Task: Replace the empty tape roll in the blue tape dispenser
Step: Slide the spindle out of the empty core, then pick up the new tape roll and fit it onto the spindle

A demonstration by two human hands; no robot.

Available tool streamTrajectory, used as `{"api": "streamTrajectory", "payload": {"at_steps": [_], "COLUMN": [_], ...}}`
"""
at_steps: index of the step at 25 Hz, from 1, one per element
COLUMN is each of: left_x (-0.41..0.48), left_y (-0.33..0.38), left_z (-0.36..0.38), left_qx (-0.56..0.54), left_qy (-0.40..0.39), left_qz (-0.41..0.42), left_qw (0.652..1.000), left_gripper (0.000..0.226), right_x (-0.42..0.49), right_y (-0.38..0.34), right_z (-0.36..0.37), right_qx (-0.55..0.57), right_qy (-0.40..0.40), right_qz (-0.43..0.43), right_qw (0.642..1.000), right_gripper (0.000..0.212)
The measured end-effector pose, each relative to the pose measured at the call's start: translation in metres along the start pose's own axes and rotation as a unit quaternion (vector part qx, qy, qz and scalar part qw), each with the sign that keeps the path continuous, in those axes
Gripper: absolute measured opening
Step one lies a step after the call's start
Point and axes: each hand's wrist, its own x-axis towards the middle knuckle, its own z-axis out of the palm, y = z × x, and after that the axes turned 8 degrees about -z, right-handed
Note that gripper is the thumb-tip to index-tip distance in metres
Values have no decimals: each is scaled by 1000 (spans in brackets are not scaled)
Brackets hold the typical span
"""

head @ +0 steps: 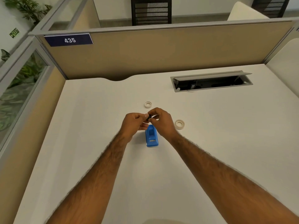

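The blue tape dispenser (151,136) sits on the white desk (97,143), its roll bay showing no roll. Just beyond and above it, my left hand (135,122) and my right hand (160,120) meet, fingertips pinched together on a small black piece (149,117), mostly hidden by the fingers. One whitish tape roll (148,104) lies flat on the desk behind my hands. A second whitish tape roll (180,124) lies to the right of my right hand. Which roll is spent I cannot tell.
An open cable hatch (212,82) is set into the desk at the back right. Tan partition walls (161,50) close the desk at the back and left, with a sign reading 435. A glass panel and plants stand at the far left.
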Motion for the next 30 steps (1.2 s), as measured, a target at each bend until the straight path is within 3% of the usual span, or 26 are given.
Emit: {"api": "streamTrajectory", "payload": {"at_steps": [7, 9, 12, 17, 20, 26, 30], "left_x": [-2, -1, -1, -3, -4, -7, -7], "left_y": [2, 1, -1, -7, -8, -10, -11], "left_z": [-1, 0, -1, -3, -4, -6, -6], "left_qx": [-32, -41, -48, -33, -22, -22, -22], "left_qy": [-18, -12, -12, -1, 2, 3, 3], "left_qz": [6, 3, -2, -10, -10, -9, -10], "left_qw": [999, 999, 999, 999, 1000, 1000, 1000], "left_gripper": [21, 16, 12, 18, 21, 23, 22], "right_x": [-6, -6, -7, -18, -25, -33, -36], "right_y": [9, 20, 47, 82, 89, 87, 85], "right_z": [-8, -17, -39, -65, -71, -64, -60], "right_qx": [-34, -61, -165, -337, -359, -350, -349], "right_qy": [-27, -3, 19, -80, -104, -85, -106], "right_qz": [-26, -23, 19, 106, 92, 66, 73], "right_qw": [999, 998, 986, 932, 923, 931, 928], "right_gripper": [27, 26, 28, 48, 47, 23, 32]}}
